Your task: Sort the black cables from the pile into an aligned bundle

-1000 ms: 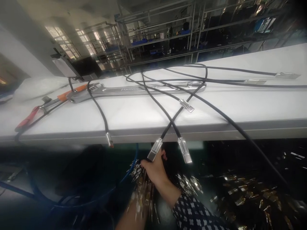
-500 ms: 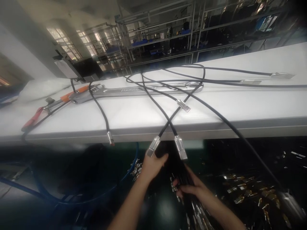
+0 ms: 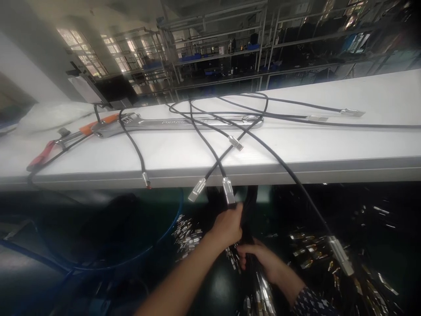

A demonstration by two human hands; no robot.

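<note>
Below the table's front edge, my left hand (image 3: 227, 226) is closed around the upper part of a bundle of black cables (image 3: 250, 208). Lower down, my right hand (image 3: 263, 259) wraps the same bundle, its fingers curled in. Metal connectors (image 3: 263, 294) cluster at the bundle's lower end. Just above my left hand, a cable's metal plug (image 3: 228, 191) hangs over the edge, and a second plug (image 3: 197, 189) dangles to its left. Another cable's larger connector (image 3: 341, 255) hangs to the right of my hands.
A large steel wrench (image 3: 177, 123) lies on the white table (image 3: 329, 147) under crossing cables. A red-handled tool (image 3: 42, 157) is at the left. Many loose connectors (image 3: 309, 250) glint below at right. A blue hose (image 3: 131, 263) curves at lower left; shelving (image 3: 217, 57) stands behind.
My left hand has moved right and closed around the cable bundle; earlier its thumb was apart. My right hand stays on the bundle. The view has shifted slightly.
</note>
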